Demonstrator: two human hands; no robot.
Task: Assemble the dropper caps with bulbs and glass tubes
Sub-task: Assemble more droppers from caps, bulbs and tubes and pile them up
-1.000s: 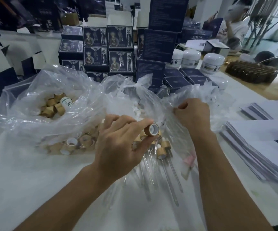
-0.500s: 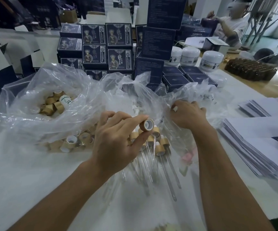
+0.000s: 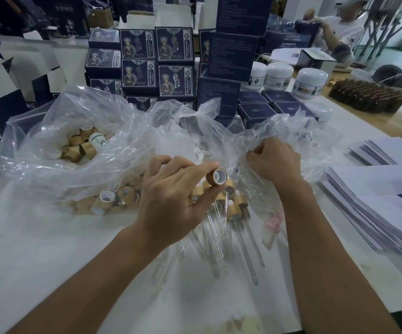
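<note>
Behind clear bag (image 3: 279, 131), right fingertips hidden

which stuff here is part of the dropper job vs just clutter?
Job: cap pinched in left hand; right hand in the bag; loose caps; finished droppers.

Clutter: printed boxes; white jars; paper stacks; brown bottles.

left hand (image 3: 171, 196): thumb and forefinger pinching | right hand (image 3: 275, 159): fingers curled, gripping
</note>
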